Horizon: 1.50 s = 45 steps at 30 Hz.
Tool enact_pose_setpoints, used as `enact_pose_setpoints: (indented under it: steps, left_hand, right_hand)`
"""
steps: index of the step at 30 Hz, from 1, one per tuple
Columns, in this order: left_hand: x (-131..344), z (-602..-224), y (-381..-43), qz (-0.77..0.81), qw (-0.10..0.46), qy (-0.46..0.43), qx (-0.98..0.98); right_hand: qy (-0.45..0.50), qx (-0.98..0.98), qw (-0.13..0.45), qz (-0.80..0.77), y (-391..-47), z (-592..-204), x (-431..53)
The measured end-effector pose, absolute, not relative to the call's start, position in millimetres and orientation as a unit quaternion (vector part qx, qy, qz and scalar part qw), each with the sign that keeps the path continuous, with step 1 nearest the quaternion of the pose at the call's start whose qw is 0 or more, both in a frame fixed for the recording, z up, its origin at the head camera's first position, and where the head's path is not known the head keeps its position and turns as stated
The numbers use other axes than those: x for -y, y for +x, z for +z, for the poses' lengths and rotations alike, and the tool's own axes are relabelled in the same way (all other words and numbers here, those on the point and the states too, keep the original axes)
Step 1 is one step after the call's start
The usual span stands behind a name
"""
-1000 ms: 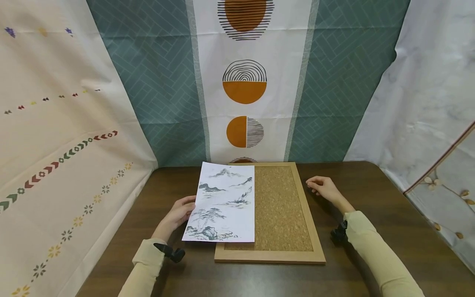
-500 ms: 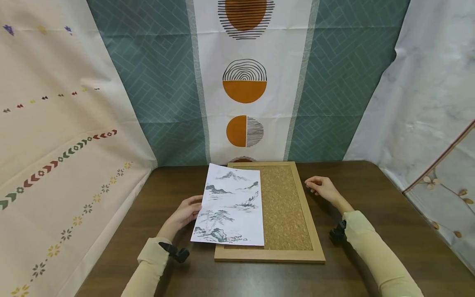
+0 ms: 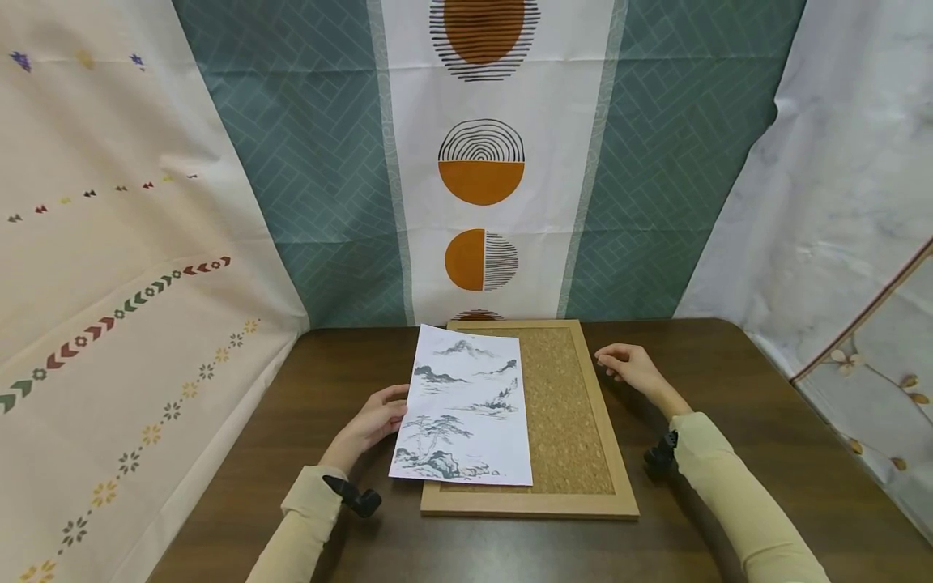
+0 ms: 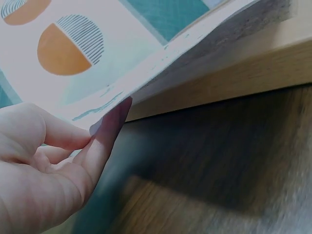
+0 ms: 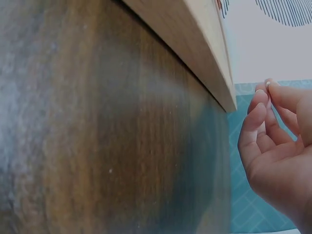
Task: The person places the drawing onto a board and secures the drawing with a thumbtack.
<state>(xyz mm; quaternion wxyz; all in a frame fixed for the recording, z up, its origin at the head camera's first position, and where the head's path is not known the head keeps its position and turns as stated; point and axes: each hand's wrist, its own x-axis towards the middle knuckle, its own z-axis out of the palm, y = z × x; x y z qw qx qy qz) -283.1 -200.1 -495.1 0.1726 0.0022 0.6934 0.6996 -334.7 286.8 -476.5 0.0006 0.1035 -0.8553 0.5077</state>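
Observation:
A white paper sheet (image 3: 466, 397) with a grey ink landscape is pinched at its left edge by my left hand (image 3: 373, 419). In the left wrist view, the thumb lies on top and the fingers (image 4: 109, 129) underneath. The sheet overlaps the left part of a wood-framed corkboard (image 3: 564, 413), slightly tilted and raised at the held edge. To the right of the board, my right hand (image 3: 632, 368) has curled fingers, thumb and index tips together. A tiny pale thing (image 5: 267, 84) shows between those tips, too small to tell its kind.
The board lies on a dark brown wooden table (image 3: 510, 551). Behind hangs a teal and white patterned cloth (image 3: 335, 186). Light cloths hang at the left (image 3: 131, 389) and right (image 3: 838, 243) sides of the table.
My left hand has moved right with the paper, sliding it further over the corkboard and slightly toward me. The right hand has barely moved, and the board has stayed in place.

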Motion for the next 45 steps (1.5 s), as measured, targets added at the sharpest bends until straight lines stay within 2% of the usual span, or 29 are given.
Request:
enact_pose_setpoints:
  steps: [16,23,45]
  left_hand:
    - [181.0,-493.1,-284.9,0.713,0.187,0.027,-0.676]
    - [171.4,-493.5,-287.2,0.707,0.184,0.018,-0.682]
    - [145.6,-489.7,-286.2,0.683,0.179,0.047,-0.707]
  right_hand:
    - [0.102,0.842,-0.007,0.530,-339.0,-476.8,-275.0]
    - [0.141,0.826,0.004,0.546,-341.8,-480.3,-272.5]
    - [0.090,0.846,-0.008,0.526,-343.3,-476.1,-255.3]
